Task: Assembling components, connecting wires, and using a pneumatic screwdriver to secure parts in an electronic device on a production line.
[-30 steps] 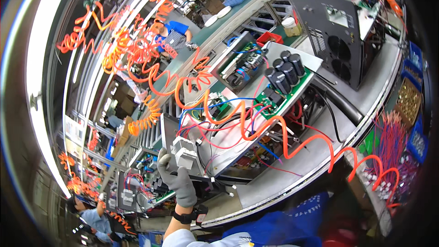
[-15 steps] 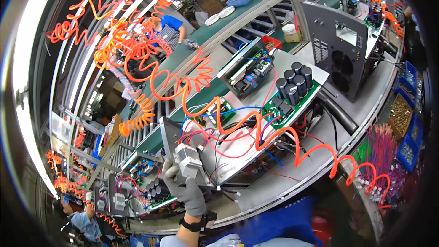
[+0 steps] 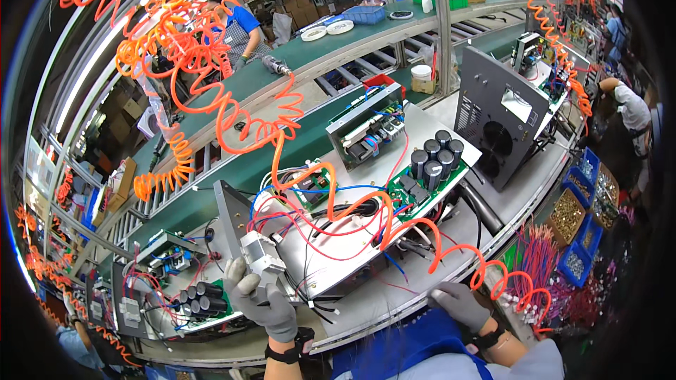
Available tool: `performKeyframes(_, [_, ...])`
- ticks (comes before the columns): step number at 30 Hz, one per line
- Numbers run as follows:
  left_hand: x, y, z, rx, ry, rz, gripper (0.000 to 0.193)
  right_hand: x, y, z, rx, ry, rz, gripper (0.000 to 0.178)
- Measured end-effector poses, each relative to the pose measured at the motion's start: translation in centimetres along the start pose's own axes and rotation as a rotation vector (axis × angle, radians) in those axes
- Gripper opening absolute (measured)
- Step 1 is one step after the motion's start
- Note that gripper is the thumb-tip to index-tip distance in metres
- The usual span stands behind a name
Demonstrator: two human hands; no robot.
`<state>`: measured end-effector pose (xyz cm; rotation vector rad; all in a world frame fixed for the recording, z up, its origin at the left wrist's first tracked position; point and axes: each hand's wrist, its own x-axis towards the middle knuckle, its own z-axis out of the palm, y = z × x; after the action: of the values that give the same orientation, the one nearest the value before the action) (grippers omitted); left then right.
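Observation:
My left hand [image 3: 266, 311], in a grey glove, is at the near corner of an open electronic chassis [image 3: 331, 257]. Its fingers curl around the front edge of the dark grey end panel [image 3: 232, 219], with the thumb on the inner side beside a pale block-shaped part [image 3: 263, 259]. Loose red, blue and black wires lie across the metal plate. At the bench's front edge is my right hand [image 3: 461, 306], gloved too, its fingers loosely bent toward the left; nothing shows in them. A green circuit board [image 3: 415, 193] with several black capacitors [image 3: 438, 158] sits at the plate's right end.
An orange coiled air hose [image 3: 451, 250] droops across the chassis. A second chassis with a tall dark panel [image 3: 500, 116] stands to the right, another unit [image 3: 190, 295] to the left. Blue bins [image 3: 576, 260] of screws and bundled wires [image 3: 539, 253] are at the right. Other people work farther off.
My right hand has come into view at the bench's front edge. My left hand stays at the end panel. The view has turned, so the bench appears shifted left.

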<state>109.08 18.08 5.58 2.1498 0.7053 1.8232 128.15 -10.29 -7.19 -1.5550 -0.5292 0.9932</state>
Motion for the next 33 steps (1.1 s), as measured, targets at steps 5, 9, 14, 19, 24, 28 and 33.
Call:
performKeyframes(5, [-0.7,-0.5,0.4,-0.16,0.071,0.011,0.035,4.2,-1.1,0.9,-0.257,0.016,-0.356,0.024])
performKeyframes(9, [-1.2,-0.8,0.3,-0.171,0.054,0.006,0.043,7.1,2.4,-0.2,-0.137,0.102,-0.335,0.025])
performKeyframes(14, [-0.7,-1.3,0.1,-0.158,0.06,0.161,0.033,9.4,4.3,-2.4,-0.752,0.554,-0.466,0.024])
performKeyframes(19, [-0.6,-1.6,-0.3,-0.154,0.111,0.218,0.028,10.0,1.1,-4.0,-1.344,0.837,-0.856,0.049])
performKeyframes(24, [-0.8,-1.6,-1.3,0.008,0.103,0.274,0.033,6.8,-5.4,-7.8,-1.645,1.008,-0.933,0.054])
performKeyframes(28, [-0.9,-1.3,-1.5,0.04,0.095,0.216,0.033,6.4,-11.4,-14.2,-1.834,1.129,-0.791,0.049])
performKeyframes(33, [-0.8,-1.1,-1.1,0.057,0.167,0.26,0.031,15.4,-12.6,-21.5,-0.766,0.47,-0.501,0.043])
